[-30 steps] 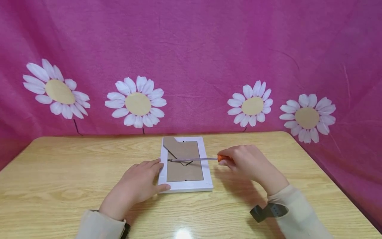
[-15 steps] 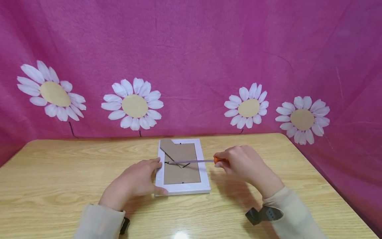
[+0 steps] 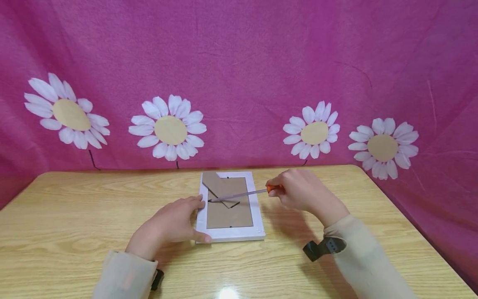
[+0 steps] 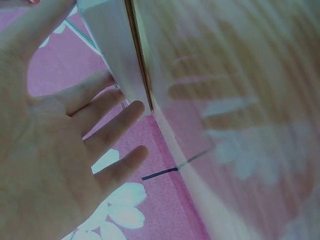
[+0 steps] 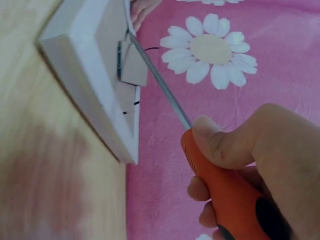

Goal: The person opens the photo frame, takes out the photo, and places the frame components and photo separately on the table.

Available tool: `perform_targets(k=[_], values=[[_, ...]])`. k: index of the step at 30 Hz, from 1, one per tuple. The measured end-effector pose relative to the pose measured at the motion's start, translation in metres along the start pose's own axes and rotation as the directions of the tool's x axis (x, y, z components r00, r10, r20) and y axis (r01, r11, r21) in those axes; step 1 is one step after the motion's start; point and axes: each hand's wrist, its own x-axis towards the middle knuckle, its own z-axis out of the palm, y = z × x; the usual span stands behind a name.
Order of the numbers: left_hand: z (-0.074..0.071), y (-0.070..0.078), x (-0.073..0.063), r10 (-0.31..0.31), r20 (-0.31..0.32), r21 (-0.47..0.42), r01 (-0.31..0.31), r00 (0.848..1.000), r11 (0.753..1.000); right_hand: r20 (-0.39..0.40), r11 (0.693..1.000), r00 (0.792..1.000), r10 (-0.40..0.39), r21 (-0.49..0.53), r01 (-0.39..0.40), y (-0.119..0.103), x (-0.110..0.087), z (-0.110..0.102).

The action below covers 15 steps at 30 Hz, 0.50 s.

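Observation:
A white picture frame (image 3: 256, 214) lies face down on the table, its brown backing (image 3: 228, 218) and folding stand (image 3: 212, 182) facing up. Small dark tabs sit along the backing's edges. My left hand (image 3: 169, 222) rests at the frame's near left corner, thumb on the near edge and fingertips along the left side. In the left wrist view its fingers are fairly straight beside the frame's side (image 4: 112, 50). My right hand (image 3: 304, 193) grips the orange handle of a screwdriver (image 5: 220, 185). The slanted shaft crosses the backing, its tip right at the left-side tab.
The frame sits near the far side of a wooden table (image 3: 74, 220). A pink cloth (image 3: 242, 83) with white printed flowers hangs behind the table's back edge. Dark straps with a small device (image 3: 324, 248) are on the wrists.
My right hand has risen, tilting the screwdriver's handle end upward, while its tip stays by the left tab. My left hand keeps its place on the frame.

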Motion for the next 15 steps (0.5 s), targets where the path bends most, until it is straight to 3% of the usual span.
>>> perform_targets(k=[10, 15], values=[[0.000, -0.001, 0.000, 0.000, -0.005, 0.004, 0.000, 1.000, 1.000, 0.011, 0.984, 0.999, -0.049, -0.168, 0.050, -0.020, 0.028, -0.029], [0.000, -0.001, 0.001, 0.005, -0.007, 0.011, -0.005, 1.000, 1.000, 0.046, 0.938, 0.993, -0.107, -0.326, 0.116, -0.045, 0.045, -0.049]])
